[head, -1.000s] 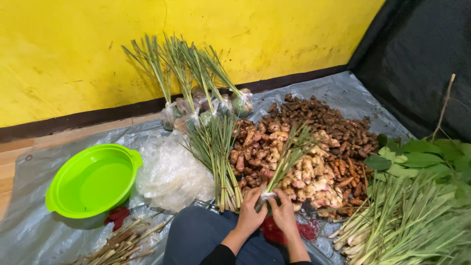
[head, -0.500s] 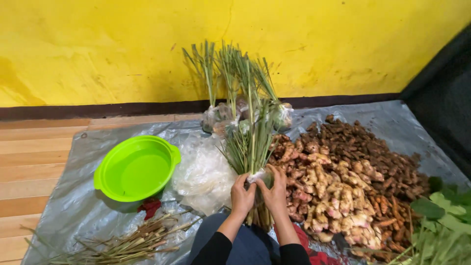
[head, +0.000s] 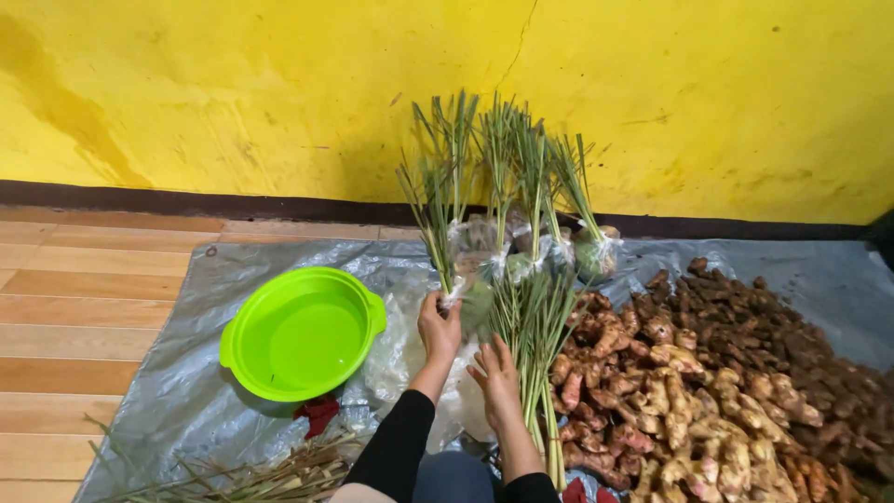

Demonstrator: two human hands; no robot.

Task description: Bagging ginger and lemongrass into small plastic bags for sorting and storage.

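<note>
While kneeling over a grey plastic sheet point(head: 177, 391) spread on the wooden floor point(head: 84, 317), holding a wrapped bundle of lemongrass point(head: 438, 219) upright with the left hand point(head: 439, 328), fingers closed round its bagged base. Right hand point(head: 496, 374) lying flat and spread, palm down, against a loose sheaf of lemongrass stalks point(head: 535, 335), gripping nothing. Just behind, against the yellow wall point(head: 233, 93), more bundles point(head: 531, 196) standing upright, each root end wrapped in thin clear plastic, long green blades fanning upward. To the left, a round bright green basin point(head: 300, 333) with two small lug handles, smooth and glossy; cannot tell whether it holds water. Between basin and hands, a heap of crumpled clear plastic bags point(head: 410, 363), thin and shiny. At the basin's near edge, a small red scrap point(head: 318, 413). Bottom left, a scatter of dry, straw-coloured trimmings point(head: 261, 475). To the right, a wide pile of knobbly roots point(head: 717, 391): pale tan, ginger-like pieces nearest the stalks, darker brown and smaller ones further out. Black sleeves covering both forearms.
</note>
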